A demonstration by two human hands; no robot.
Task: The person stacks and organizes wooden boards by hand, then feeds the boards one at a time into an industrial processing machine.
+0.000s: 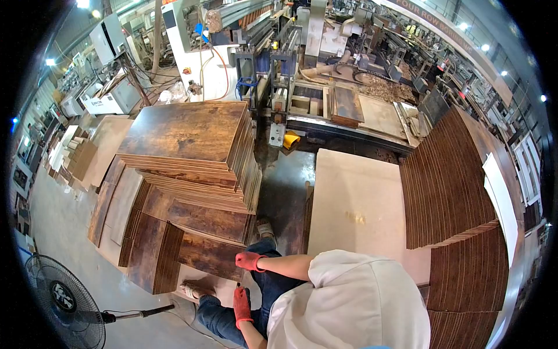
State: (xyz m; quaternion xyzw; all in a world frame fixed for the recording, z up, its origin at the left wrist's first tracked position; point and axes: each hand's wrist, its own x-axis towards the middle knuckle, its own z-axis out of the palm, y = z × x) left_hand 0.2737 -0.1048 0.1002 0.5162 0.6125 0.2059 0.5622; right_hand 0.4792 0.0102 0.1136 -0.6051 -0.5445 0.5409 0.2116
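Near the lower centre, the dark bit (238,284) at the left hand (242,305) is too small to name, the bottom edge cuts off the white shirt (349,302), and the sign's (433,19) last letters blur at upper right.

grey floor (64,221) | fan (63,295) standing on it | brown panel stacks (145,250) near fan, apparently on pale sheet (193,273)

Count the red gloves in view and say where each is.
2. One red glove is on the right hand, by the end of a brown board; the other is on the left hand, lower in the picture. Others could be hidden.
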